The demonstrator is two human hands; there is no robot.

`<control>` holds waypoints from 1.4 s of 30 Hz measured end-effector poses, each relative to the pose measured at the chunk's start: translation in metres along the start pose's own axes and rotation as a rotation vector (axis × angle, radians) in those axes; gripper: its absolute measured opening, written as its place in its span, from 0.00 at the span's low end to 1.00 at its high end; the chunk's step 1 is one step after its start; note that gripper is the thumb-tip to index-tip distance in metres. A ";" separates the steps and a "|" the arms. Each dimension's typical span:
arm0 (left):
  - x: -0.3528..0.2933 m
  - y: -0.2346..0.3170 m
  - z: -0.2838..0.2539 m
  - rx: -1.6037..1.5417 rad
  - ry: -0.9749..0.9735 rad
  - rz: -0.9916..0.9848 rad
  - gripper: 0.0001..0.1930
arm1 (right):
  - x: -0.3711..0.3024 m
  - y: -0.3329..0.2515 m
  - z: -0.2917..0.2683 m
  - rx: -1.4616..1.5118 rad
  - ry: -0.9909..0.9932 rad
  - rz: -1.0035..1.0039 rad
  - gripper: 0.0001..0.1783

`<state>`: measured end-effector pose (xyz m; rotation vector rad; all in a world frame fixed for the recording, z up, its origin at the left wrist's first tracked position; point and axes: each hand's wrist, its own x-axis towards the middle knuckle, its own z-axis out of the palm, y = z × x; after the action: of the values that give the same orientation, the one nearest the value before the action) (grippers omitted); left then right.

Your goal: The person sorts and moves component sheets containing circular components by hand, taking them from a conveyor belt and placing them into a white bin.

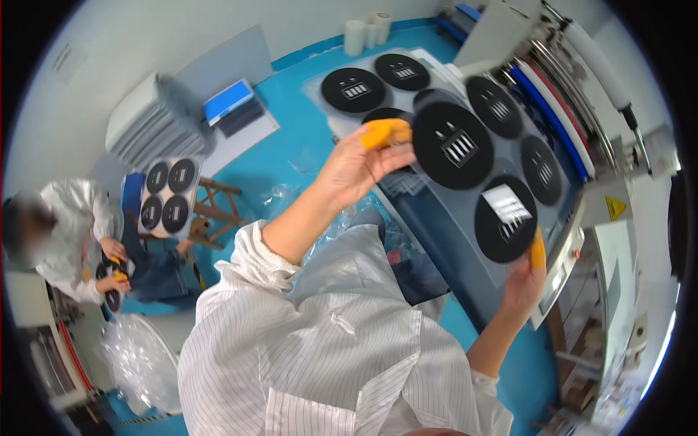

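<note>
A clear, flat sheet with several black round pieces (436, 166) on it stretches between my two hands over the machine's bed. Each round piece carries pale bars and small marks. My left hand (367, 163), with orange finger covers, pinches the sheet's left edge beside the nearest black disc. At the lower right corner, my right hand (525, 280) grips the sheet by its edge, an orange cover on a finger. A bright reflection lies on the disc (502, 240) near that hand. Behind, another sheet with black discs (402, 72) rests on a stack.
A roller machine (552, 109) with blue and metal rollers stands at the right. White rolls (355, 38) sit by the far wall. At the left, a seated person (80, 225) handles black discs beside a wooden stool (218, 211). Crumpled clear plastic (280, 196) lies on the blue floor.
</note>
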<state>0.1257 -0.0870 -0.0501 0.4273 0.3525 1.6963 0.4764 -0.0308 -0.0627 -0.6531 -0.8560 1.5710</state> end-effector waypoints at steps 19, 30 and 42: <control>0.097 0.141 -0.128 1.859 0.693 0.429 0.13 | -0.074 -0.029 -0.098 0.011 0.192 -0.119 0.19; 0.086 0.160 -0.092 0.149 0.250 0.205 0.10 | -0.074 -0.011 -0.070 -0.157 0.341 -0.078 0.16; 0.030 0.139 -0.071 -0.342 0.021 0.121 0.12 | -0.054 0.028 -0.046 -0.268 0.430 0.068 0.19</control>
<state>-0.0333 -0.0802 -0.0458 0.1809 0.0478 1.8373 0.5062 -0.0783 -0.1143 -1.1749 -0.7264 1.3137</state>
